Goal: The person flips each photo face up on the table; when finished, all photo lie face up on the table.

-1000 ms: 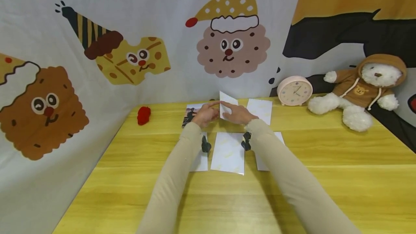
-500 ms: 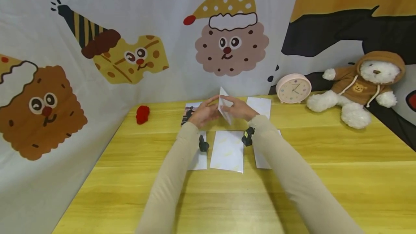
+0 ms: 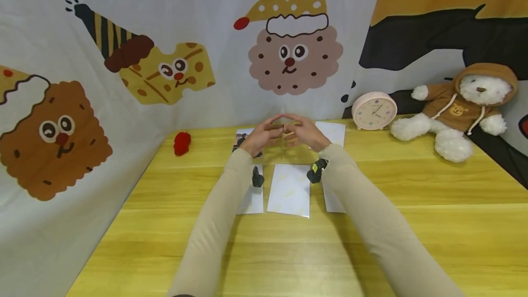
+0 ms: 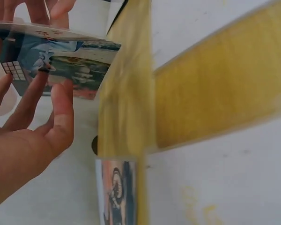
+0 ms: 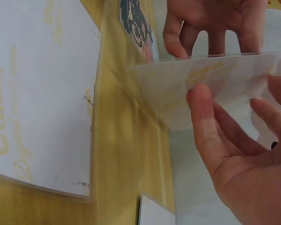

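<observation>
A photo print (image 4: 84, 70) stands on edge between my two hands, raised over the back of the table; from the head it is nearly edge-on. My left hand (image 3: 261, 137) holds it from the picture side, with fingers and thumb touching that face. On the pale printed back (image 5: 164, 89), the thumb and fingers of my right hand (image 3: 306, 133) rest in the right wrist view. Beside the left hand lies a picture-side-up photo (image 3: 240, 140). In front, a white-backed print (image 3: 288, 191) lies face down between two others, left (image 3: 252, 200) and right (image 3: 332, 198).
Another white-backed print (image 3: 336, 133) lies at the back right. A pink alarm clock (image 3: 374, 110) and a white teddy bear (image 3: 455, 109) sit farther right. A small red object (image 3: 182, 143) is at the back left. A patterned cloth (image 3: 231, 109) hangs behind the wooden table (image 3: 280, 255).
The photo has turned from showing its white back to nearly edge-on to the head view. Both hands stay at the back of the table, now facing each other across it.
</observation>
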A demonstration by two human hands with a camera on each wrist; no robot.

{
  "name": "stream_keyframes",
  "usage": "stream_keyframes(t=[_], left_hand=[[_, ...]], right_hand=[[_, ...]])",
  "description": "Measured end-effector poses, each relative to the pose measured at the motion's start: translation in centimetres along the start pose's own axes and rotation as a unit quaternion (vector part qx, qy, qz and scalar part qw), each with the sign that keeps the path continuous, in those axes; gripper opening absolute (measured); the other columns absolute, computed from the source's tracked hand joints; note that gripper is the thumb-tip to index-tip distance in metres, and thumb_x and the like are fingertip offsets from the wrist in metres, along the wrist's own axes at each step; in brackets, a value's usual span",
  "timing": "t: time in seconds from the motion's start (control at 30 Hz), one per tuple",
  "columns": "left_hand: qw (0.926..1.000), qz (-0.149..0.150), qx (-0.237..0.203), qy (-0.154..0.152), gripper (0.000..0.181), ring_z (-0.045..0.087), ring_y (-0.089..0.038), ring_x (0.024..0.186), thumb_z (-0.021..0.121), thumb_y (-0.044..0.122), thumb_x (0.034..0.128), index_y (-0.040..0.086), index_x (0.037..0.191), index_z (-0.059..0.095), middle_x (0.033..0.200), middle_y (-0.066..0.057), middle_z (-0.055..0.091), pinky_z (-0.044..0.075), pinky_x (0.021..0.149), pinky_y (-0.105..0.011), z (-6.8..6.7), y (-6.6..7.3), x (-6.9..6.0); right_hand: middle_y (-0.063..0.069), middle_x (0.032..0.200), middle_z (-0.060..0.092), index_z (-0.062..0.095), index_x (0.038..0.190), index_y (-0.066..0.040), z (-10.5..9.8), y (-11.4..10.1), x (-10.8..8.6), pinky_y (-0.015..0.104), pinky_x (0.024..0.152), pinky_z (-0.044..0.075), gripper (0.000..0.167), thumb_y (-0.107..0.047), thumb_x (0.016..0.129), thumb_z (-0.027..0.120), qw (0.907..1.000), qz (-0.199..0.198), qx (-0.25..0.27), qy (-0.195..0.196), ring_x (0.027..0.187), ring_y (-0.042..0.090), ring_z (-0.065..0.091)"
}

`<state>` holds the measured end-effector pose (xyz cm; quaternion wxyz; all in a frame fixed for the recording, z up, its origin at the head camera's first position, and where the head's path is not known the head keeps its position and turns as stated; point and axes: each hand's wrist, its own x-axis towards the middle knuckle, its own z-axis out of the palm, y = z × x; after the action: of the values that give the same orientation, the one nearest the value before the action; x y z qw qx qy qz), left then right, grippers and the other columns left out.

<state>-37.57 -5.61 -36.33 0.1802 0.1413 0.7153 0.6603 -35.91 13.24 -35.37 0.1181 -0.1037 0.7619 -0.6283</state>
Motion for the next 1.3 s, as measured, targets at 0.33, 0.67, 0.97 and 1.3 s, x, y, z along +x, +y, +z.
stream_keyframes(t=[0.33,0.67,0.97,1.3], left_hand=[[0.9953,0.015,0.089,0.035,0.054,0.043,-0.032,0.141,0.065,0.023,0.0985,0.037,0.148,0.048,0.147,-0.006,0.050,0.033,0.117,-0.060,0.8,0.9,0.1],[0.9611,0.033,0.266,0.068,0.053,0.040,-0.028,0.147,0.073,0.027,0.0932,0.025,0.143,0.056,0.159,-0.004,0.043,0.038,0.118,-0.052,1.3,0.6,0.1],[0.9579,0.000,0.265,0.110,0.057,0.052,-0.030,0.130,0.070,0.022,0.0947,0.023,0.148,0.050,0.145,-0.016,0.052,0.047,0.105,-0.051,-0.3,0.0,-0.9],[0.9706,-0.013,0.196,0.138,0.058,0.037,-0.011,0.056,0.054,-0.008,0.0900,0.017,0.142,0.056,0.076,-0.004,0.051,0.035,0.059,-0.032,-0.5,-0.1,-0.8]], right_hand=[[0.024,0.146,0.052,0.024,0.161,-0.021,-0.2,-0.1,-0.1,0.061,0.100,0.050,0.056,-0.027,0.109,0.042,0.9988,-0.043,-0.018,0.016,0.116,0.039,0.063],[0.020,0.125,0.068,0.034,0.158,-0.016,-0.8,0.8,-0.3,0.035,0.084,0.060,0.064,0.000,0.097,0.048,0.9966,-0.060,-0.038,0.042,0.099,0.023,0.068],[-0.009,0.060,0.031,0.038,0.155,-0.017,-2.3,1.9,-0.2,0.029,0.061,0.033,0.063,0.003,0.097,0.048,0.9949,-0.061,0.046,0.067,0.056,0.008,0.028],[-0.004,0.069,0.047,0.044,0.151,-0.014,-2.0,2.6,0.4,0.028,0.065,0.046,0.059,0.003,0.095,0.054,0.9966,-0.005,-0.007,0.082,0.063,0.011,0.046]])
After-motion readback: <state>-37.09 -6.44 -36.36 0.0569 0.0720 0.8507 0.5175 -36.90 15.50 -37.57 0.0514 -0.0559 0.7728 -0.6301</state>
